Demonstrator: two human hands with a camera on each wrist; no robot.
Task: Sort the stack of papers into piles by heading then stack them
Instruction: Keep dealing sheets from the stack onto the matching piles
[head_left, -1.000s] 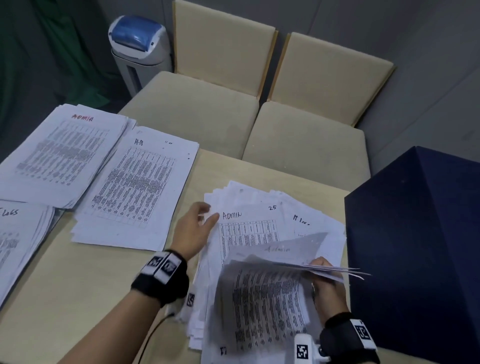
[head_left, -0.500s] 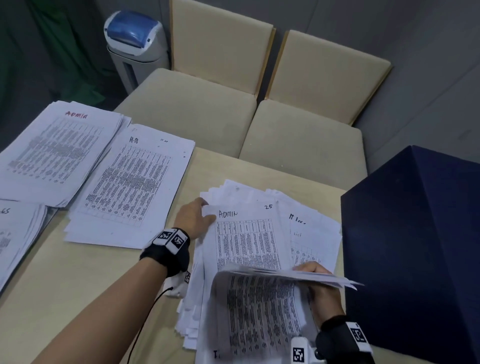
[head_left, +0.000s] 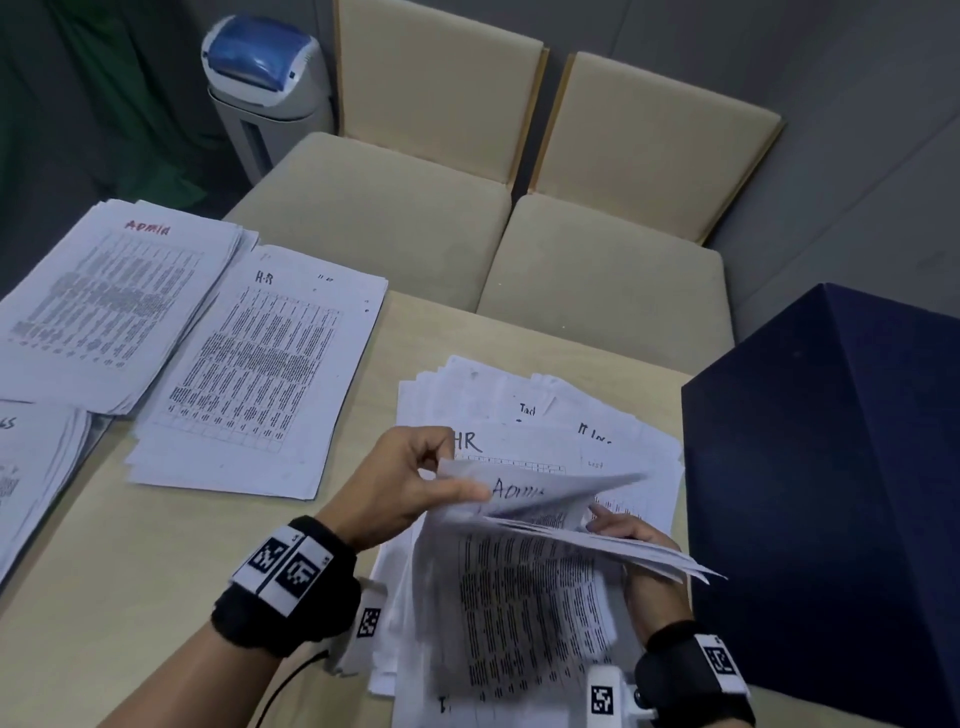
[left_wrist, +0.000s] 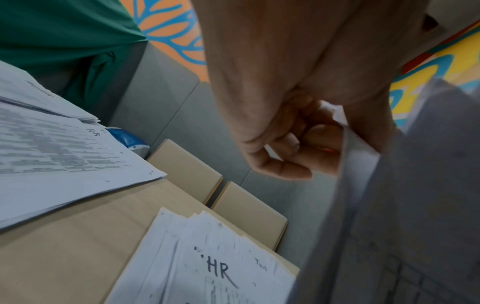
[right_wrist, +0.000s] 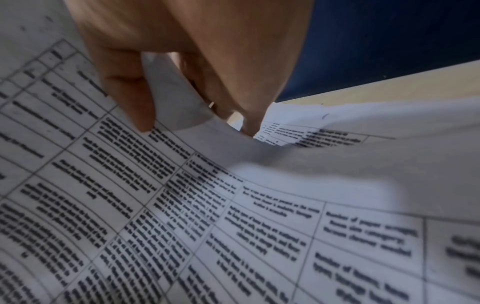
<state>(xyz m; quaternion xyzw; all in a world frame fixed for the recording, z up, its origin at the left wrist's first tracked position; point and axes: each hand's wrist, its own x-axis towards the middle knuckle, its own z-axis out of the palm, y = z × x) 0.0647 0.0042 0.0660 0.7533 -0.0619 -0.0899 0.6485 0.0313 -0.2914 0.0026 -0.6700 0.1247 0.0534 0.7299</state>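
A messy stack of unsorted papers (head_left: 524, 410) lies on the table in front of me, with an "HR" sheet (left_wrist: 221, 271) showing on top. My left hand (head_left: 415, 488) pinches the top corner of an "ADMIN" sheet (head_left: 540, 491) and holds it raised off the stack. My right hand (head_left: 631, 535) grips a bent bundle of printed sheets (head_left: 524, 613) at its right edge, thumb (right_wrist: 130, 96) on top. Sorted piles lie at the left: "ADMIN" (head_left: 109, 296), "HR" (head_left: 260, 374) and a third pile (head_left: 31, 467) cut off by the frame edge.
A tall dark blue box (head_left: 831, 493) stands at the right, close to my right hand. Two beige chairs (head_left: 519, 223) sit beyond the table's (head_left: 156, 571) far edge. A white and blue bin (head_left: 265, 83) stands on the floor behind.
My left hand took the ADMIN sheet by its top corner and lifted it off the stack, uncovering an HR sheet beneath. My right hand kept its hold on the bent bundle.
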